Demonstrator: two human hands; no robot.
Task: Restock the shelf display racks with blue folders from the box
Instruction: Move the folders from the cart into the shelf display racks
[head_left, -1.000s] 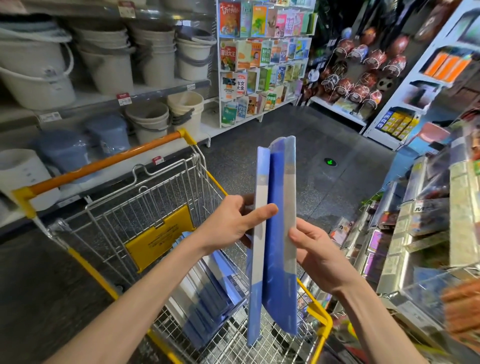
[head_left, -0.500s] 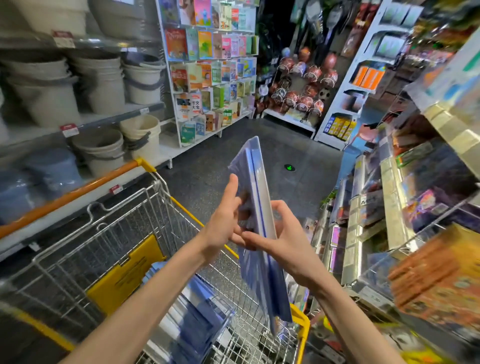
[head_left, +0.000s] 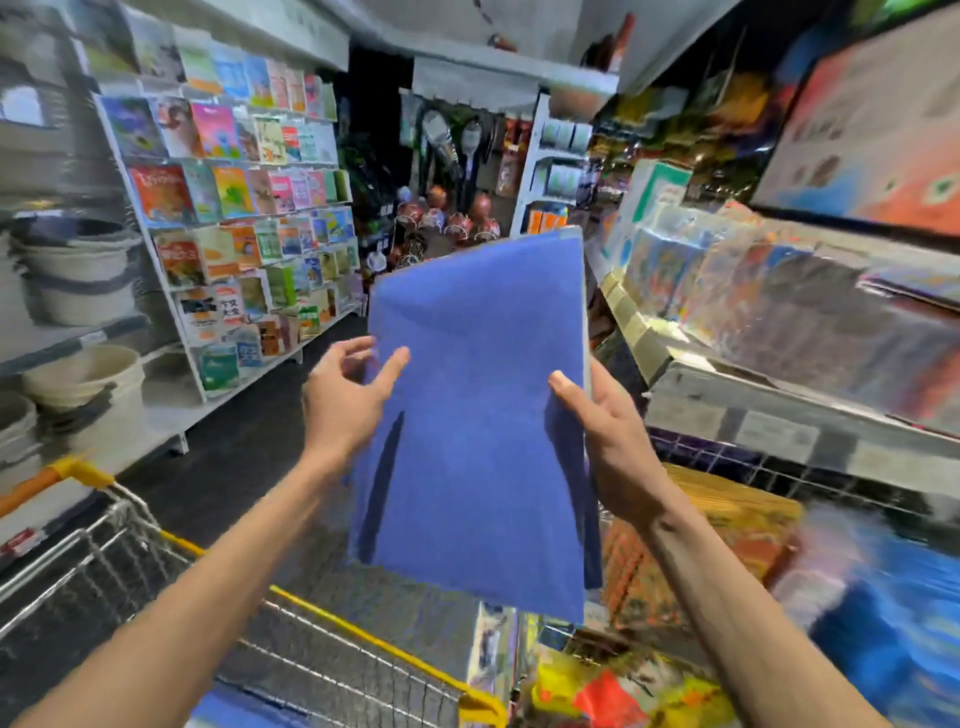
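Observation:
A blue folder (head_left: 478, 405) is held flat-on to me, upright, in the middle of the view. My right hand (head_left: 605, 436) grips its right edge, thumb on the front and fingers behind. At the folder's left edge my left hand (head_left: 345, 395) has its fingers spread and relaxed, the thumb tip touching the front face. More blue folders (head_left: 244, 709) show at the bottom edge, inside the wire cart (head_left: 311, 660). The display rack (head_left: 779, 374) on the right holds blurred colourful packs.
A yellow-trimmed wire shopping cart stands below my arms. Left are shelves of white buckets (head_left: 78, 270) and a rack of children's books (head_left: 244, 228). Balls (head_left: 447, 213) and rackets hang at the aisle's far end. The dark floor aisle (head_left: 249, 447) runs ahead.
The view has swung right and up toward the right rack. The folder has turned from edge-on to face-on. My left hand has loosened from a grip to spread fingers at its left edge.

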